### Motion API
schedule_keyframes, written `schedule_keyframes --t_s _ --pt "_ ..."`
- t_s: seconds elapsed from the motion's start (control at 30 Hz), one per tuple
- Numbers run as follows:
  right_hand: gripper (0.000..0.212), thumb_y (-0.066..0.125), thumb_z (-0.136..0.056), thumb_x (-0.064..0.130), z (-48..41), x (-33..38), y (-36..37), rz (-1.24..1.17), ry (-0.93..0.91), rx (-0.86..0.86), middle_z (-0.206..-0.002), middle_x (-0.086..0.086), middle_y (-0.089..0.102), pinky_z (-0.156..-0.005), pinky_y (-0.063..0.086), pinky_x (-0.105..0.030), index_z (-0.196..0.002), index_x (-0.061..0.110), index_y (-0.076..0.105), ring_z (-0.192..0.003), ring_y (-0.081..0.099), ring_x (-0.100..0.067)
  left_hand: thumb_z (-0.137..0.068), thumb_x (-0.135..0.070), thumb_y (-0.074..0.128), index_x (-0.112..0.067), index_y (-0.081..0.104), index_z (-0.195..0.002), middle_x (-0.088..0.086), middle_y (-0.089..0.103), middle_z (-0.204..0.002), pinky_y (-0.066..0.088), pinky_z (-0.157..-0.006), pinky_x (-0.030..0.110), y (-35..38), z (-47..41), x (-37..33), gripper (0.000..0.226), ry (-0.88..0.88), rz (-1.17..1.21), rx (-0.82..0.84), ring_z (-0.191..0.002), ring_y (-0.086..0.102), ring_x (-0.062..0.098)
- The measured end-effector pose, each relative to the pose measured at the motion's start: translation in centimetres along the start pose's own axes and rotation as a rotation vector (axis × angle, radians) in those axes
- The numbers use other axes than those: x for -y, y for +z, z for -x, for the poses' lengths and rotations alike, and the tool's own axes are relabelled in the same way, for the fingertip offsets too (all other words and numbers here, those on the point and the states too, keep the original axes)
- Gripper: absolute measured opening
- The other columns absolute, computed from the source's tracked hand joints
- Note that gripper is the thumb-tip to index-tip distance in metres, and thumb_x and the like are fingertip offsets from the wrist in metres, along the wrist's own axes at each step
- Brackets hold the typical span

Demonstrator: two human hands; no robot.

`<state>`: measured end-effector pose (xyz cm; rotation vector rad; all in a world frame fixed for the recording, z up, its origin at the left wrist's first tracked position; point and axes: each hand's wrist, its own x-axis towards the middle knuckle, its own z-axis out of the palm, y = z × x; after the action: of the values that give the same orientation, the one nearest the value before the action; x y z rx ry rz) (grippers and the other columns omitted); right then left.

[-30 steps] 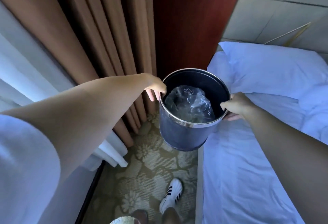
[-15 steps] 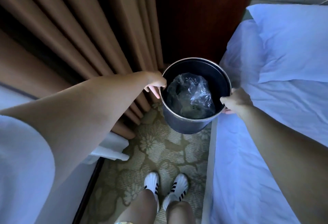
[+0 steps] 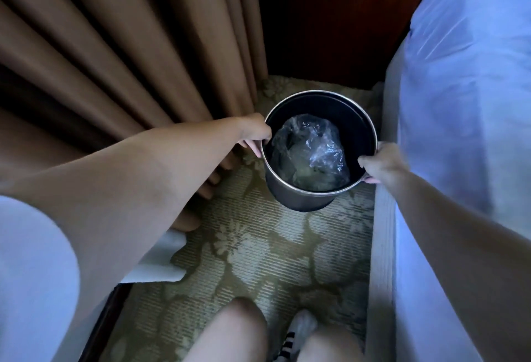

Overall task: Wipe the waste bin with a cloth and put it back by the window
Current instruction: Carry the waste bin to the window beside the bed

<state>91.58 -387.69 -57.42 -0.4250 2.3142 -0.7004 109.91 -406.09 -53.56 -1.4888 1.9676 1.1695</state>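
Observation:
A round dark waste bin (image 3: 298, 198) with a shiny metal rim is held upright low over the patterned carpet (image 3: 258, 252), in the gap between curtain and bed. A crumpled clear plastic bag (image 3: 313, 152) lies inside it. My left hand (image 3: 254, 133) grips the bin's left rim, thumb at the rim and fingers down the outer wall. My right hand (image 3: 379, 162) grips the right rim the same way. Whether the bin's base touches the floor I cannot tell. No cloth is in view.
Brown curtains (image 3: 129, 60) hang along the left, with a white sheer hem (image 3: 163, 261) below them. A dark wooden panel (image 3: 330, 22) closes the far end. A bed with white sheets (image 3: 465, 103) fills the right. My knees and a striped shoe (image 3: 290, 338) show at the bottom.
Both hands have lowered the bin from about bed height down towards the carpet, into the corner by the curtain. My view has tilted downward and my knees have come into sight.

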Motion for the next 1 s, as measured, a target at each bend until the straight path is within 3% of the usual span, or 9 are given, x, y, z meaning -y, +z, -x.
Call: schedule_keyframes --t_s 0.17,0.27,0.4,0.5,0.63,0.7,0.77,0.83,1.0 --pt "0.010 0.058 -0.074 0.010 -4.4 -3.4 4.9 0.024 -0.034 0.017 -0.068 -0.009 0.070 -0.076 0.060 -0.043 -0.073 0.020 0.060 -0.066 0.072 -0.029 -0.087 -0.005 0.047 -0.004 0.055 -0.109 0.005 0.068 -0.070 0.048 -0.085 0.033 4.2 -7.2 3.5 0.024 0.012 0.026 0.022 -0.078 0.073 0.025" --pt "0.011 0.060 -0.074 0.012 -6.7 -5.2 7.2 0.048 -0.052 0.008 -0.070 -0.006 0.070 -0.077 0.060 -0.042 -0.073 0.023 0.060 -0.067 0.072 -0.028 -0.087 -0.005 0.047 -0.003 0.055 -0.111 0.006 0.067 -0.072 0.049 -0.086 0.033 6.4 -10.6 5.4 0.025 0.011 0.026 0.021 -0.069 0.071 0.022" --pt "0.012 0.062 -0.077 0.013 -8.5 -7.1 9.7 0.066 -0.053 0.020 -0.081 -0.005 0.069 -0.079 0.060 -0.042 -0.083 0.023 0.062 -0.074 0.070 -0.026 -0.089 -0.006 0.047 -0.005 0.054 -0.111 0.004 0.066 -0.072 0.048 -0.095 0.035 8.7 -13.4 7.1 0.024 0.009 0.045 0.036 -0.089 0.073 0.031" --pt "0.014 0.063 -0.078 0.011 -9.6 -8.6 10.9 0.064 -0.035 0.022 -0.089 -0.006 0.069 -0.079 0.060 -0.042 -0.087 0.023 0.062 -0.075 0.068 -0.025 -0.090 -0.006 0.046 -0.006 0.054 -0.105 0.003 0.065 -0.070 0.048 -0.086 0.032 10.0 -14.8 7.7 0.017 0.004 0.035 0.040 -0.093 0.072 0.033" --pt "0.014 0.064 -0.081 0.011 -10.9 -10.0 12.1 0.069 -0.026 0.034 -0.091 -0.008 0.069 -0.078 0.060 -0.044 -0.091 0.020 0.064 -0.076 0.066 -0.027 -0.089 -0.007 0.045 -0.006 0.055 -0.112 0.001 0.063 -0.068 0.039 -0.057 0.024 11.3 -16.4 8.4 0.025 0.011 0.018 0.045 -0.079 0.072 0.032" --pt "0.014 0.063 -0.082 0.011 -11.5 -10.2 12.2 0.071 -0.030 0.036 -0.092 -0.008 0.068 -0.077 0.060 -0.043 -0.094 0.019 0.065 -0.076 0.066 -0.026 -0.090 -0.009 0.045 -0.006 0.056 -0.117 0.001 0.064 -0.066 0.037 -0.056 0.023 11.5 -16.9 8.4 0.029 0.005 0.022 0.044 -0.084 0.073 0.033" --pt "0.014 0.063 -0.082 0.012 -12.2 -10.3 12.3 0.066 -0.025 0.042 -0.093 -0.008 0.069 -0.077 0.060 -0.043 -0.093 0.021 0.064 -0.077 0.068 -0.027 -0.091 -0.010 0.045 -0.006 0.055 -0.116 0.001 0.065 -0.067 0.048 -0.072 0.030 11.4 -17.1 8.1 0.027 -0.023 0.064 0.060 -0.093 0.073 0.032" --pt "0.015 0.063 -0.082 0.012 -12.8 -10.4 12.3 0.065 -0.017 0.056 -0.092 -0.009 0.071 -0.077 0.060 -0.043 -0.091 0.023 0.064 -0.077 0.070 -0.027 -0.093 -0.013 0.046 -0.008 0.054 -0.117 0.001 0.067 -0.079 0.044 -0.101 0.044 11.1 -17.2 7.8 0.026 -0.038 0.067 0.077 -0.099 0.072 0.030" --pt "0.023 0.064 -0.082 0.015 -13.6 -10.7 12.6 0.085 0.004 0.074 -0.093 -0.012 0.069 -0.070 0.061 -0.041 -0.105 0.017 0.061 -0.074 0.070 -0.028 -0.096 -0.030 0.049 -0.021 0.047 -0.136 -0.001 0.058 -0.136 0.035 -0.109 0.044 10.6 -17.4 8.2 0.041 -0.042 0.007 0.165 -0.105 0.069 0.022"
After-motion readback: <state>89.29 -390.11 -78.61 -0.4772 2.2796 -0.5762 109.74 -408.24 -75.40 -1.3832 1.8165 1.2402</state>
